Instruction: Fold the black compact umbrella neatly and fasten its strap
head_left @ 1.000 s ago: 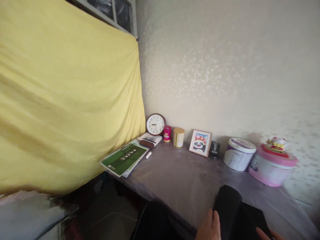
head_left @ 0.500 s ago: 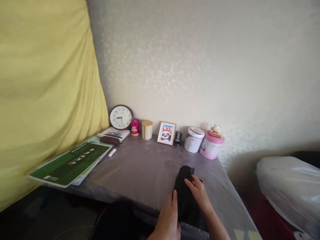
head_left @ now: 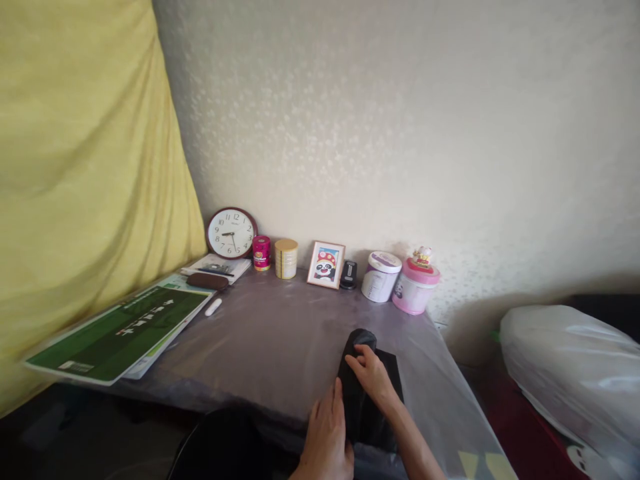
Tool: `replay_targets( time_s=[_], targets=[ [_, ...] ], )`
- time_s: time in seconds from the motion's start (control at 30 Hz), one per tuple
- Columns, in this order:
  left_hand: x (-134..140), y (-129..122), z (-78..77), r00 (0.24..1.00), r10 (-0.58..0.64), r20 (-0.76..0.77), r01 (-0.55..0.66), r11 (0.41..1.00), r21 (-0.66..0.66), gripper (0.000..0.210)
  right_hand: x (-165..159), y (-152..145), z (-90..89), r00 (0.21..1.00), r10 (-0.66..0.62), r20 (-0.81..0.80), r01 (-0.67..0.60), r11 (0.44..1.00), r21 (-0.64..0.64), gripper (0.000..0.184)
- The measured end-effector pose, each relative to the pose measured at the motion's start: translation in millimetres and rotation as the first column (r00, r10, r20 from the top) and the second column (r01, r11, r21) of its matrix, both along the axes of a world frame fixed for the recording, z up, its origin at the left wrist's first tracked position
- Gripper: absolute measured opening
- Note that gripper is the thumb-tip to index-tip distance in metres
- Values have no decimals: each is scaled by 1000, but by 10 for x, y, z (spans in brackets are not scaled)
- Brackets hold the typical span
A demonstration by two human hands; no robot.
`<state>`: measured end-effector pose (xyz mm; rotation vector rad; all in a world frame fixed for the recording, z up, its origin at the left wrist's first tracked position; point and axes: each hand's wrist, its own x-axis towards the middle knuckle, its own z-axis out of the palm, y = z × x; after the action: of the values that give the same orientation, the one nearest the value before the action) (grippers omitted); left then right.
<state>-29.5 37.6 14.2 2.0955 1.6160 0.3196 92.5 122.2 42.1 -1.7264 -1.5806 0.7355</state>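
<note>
A black plastic bag (head_left: 357, 407) lies on the near right part of the table, with its far end folded over and a flat flap spread out to the right. My left hand (head_left: 326, 427) rests along the bag's left edge, fingers stretched out and touching it. From the right, my right hand (head_left: 373, 375) reaches across the bag. Its thumb and fingers are closed on the bag's folded layer near the far end.
Along the wall stand a clock (head_left: 231, 233), a pink can (head_left: 261, 253), a yellow-lidded can (head_left: 286, 259), a framed panda picture (head_left: 326, 265), a white tub (head_left: 381, 277) and a pink tub (head_left: 416, 287). A green book (head_left: 117, 330) overhangs the left edge.
My right hand has moved left across the bag, and a flat black flap now shows to its right. My left hand stays at the left edge. The view has shifted slightly right.
</note>
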Motion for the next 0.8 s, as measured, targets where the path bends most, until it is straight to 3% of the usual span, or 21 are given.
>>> replay_targets(
  time_s=[0.17, 0.37, 0.53, 0.67, 0.8],
  targets=[
    [25, -17, -108, 999, 38, 38, -42, 992, 121, 102, -32, -32, 39, 958, 159, -240, -200, 967, -156, 32],
    [18, -55, -29, 999, 30, 41, -38, 980, 195, 111, -24, -8, -32, 961, 202, -190, -225, 968, -113, 24],
    [18, -50, -45, 999, 39, -13, -36, 980, 195, 101, -39, -83, -46, 937, 289, -195, -306, 950, -60, 29],
    [9, -26, -136, 999, 28, 16, -31, 988, 154, 89, -42, -254, 27, 942, 336, -26, -330, 936, 120, 30],
    [0, -10, -229, 999, 22, 24, -24, 995, 98, 86, 47, -285, -19, 915, 301, 267, -386, 845, 369, 25]
  ],
)
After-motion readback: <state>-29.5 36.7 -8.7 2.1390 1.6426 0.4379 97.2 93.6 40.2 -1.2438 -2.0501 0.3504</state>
